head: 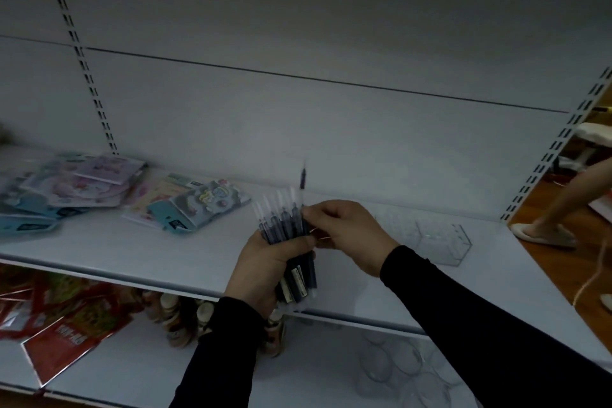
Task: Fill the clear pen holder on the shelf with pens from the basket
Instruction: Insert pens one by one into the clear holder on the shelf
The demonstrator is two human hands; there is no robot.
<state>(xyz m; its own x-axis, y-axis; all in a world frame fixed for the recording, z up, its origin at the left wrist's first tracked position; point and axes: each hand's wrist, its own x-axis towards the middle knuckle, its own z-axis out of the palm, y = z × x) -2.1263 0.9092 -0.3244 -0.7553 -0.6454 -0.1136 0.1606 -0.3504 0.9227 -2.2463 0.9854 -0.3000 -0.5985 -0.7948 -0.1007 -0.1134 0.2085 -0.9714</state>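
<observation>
Above the white shelf [165, 252], the left hand [261, 272] grips a bundle of pens [291, 242]; the right hand [347, 232] pinches one pen [303, 182], near the clear pen holder [440, 240].

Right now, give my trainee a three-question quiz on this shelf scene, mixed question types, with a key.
1. True or false: the left hand holds a bundle of pens.
2. Where does the clear pen holder stand relative to the hands?
A. to their left
B. to their right
C. on the shelf below
3. Fill in: the right hand pinches one ___ that sticks up above the bundle.

Key: 1 true; 2 B; 3 pen.
</observation>
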